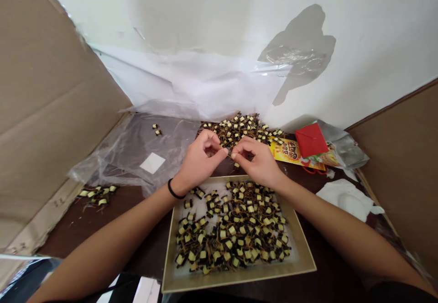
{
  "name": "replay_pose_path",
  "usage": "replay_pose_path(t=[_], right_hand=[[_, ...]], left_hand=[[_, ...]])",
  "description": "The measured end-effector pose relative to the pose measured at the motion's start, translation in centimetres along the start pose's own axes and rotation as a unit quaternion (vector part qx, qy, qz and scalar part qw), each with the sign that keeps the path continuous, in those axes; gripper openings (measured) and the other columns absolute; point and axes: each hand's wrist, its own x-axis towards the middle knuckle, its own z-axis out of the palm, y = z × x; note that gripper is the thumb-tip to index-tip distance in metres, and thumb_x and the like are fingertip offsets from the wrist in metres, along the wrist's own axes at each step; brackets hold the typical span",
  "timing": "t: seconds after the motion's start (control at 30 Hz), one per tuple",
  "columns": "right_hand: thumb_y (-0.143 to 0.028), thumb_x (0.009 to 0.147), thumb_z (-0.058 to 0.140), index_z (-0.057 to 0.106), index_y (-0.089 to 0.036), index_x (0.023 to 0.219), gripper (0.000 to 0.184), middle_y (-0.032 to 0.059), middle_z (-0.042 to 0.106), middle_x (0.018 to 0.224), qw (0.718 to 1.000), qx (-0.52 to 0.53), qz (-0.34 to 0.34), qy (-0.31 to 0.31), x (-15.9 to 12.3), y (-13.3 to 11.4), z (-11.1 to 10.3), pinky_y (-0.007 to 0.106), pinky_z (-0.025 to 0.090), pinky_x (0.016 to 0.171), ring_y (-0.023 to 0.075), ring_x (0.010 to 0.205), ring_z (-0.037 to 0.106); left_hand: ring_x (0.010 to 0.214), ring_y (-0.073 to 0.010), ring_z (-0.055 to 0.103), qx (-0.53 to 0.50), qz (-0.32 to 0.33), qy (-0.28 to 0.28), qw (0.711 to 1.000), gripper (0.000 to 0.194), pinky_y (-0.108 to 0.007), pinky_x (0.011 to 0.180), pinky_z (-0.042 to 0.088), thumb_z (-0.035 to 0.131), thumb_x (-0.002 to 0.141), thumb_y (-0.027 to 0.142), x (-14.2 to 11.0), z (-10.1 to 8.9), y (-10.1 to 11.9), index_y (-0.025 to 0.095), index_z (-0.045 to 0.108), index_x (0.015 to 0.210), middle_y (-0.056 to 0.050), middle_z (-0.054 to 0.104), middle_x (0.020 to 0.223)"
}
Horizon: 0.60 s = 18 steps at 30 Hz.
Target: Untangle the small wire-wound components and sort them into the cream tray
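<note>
A tiny dark part with thin ends [229, 151] is held just beyond the far edge of the tray, its details too small to tell. The left hand [201, 159] and right hand [258, 160] close thumb and forefinger on it from opposite sides, probably because so slight a thing needs steadying at both ends.

Below the wrists, a shallow tan rectangular tray [246, 273] holds many black-and-pale-yellow pieces with coppery wire legs [236, 225]; its low walls likely keep them from scattering. Just past the hands, a loose heap of similar pieces [239, 124] lies on the dark brown counter [128, 199], apparently placed for a short reach.

To the left, a clear plastic sheet [118, 145] carries a flat white square [152, 163]. A small cluster of yellow-and-black pieces [97, 195] lies nearer. At right, a red paper envelope [311, 139] rests beside a yellow printed packet [287, 150], seemingly set aside to leave the middle for handling.
</note>
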Motion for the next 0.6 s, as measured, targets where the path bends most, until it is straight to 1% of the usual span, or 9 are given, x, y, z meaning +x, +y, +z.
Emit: replay_pose_path(t=[0.2,0.43,0.6], right_hand=[[-0.012,0.079,0.057,0.057,-0.017,0.065,0.016,-0.0002,0.052,0.067,1.0,-0.004,-0.015,0.005,-0.1,-0.14,0.06,0.026,0.038,0.058,0.0121,0.062,0.049],[-0.012,0.079,0.057,0.057,-0.018,0.065,0.016,0.0001,0.053,0.067,0.999,-0.018,-0.035,0.03,-0.27,-0.26,0.18,0.026,0.039,0.057,0.0127,0.062,0.05],[-0.013,0.08,0.057,0.057,-0.018,0.066,0.015,0.0007,0.054,0.068,0.998,-0.022,-0.041,0.04,-0.29,-0.34,0.13,0.027,0.039,0.057,0.013,0.062,0.05]], left_hand=[[0.062,-0.0098,0.052,0.038,0.014,0.014,0.999,0.021,-0.021,0.059,0.04,0.063,0.075,0.021,-0.04,0.12,-0.11,0.02,0.043,0.083,0.004,0.054,0.069],[0.066,-0.0106,0.054,0.108,0.07,0.044,0.991,0.018,-0.022,0.064,0.041,0.06,0.077,0.021,-0.41,0.47,-0.03,0.021,0.044,0.082,0.004,0.053,0.071],[0.062,-0.0095,0.052,0.142,0.077,0.058,0.985,0.016,-0.021,0.062,0.04,0.059,0.076,0.02,-0.7,0.64,0.26,0.021,0.044,0.082,0.005,0.052,0.069]])
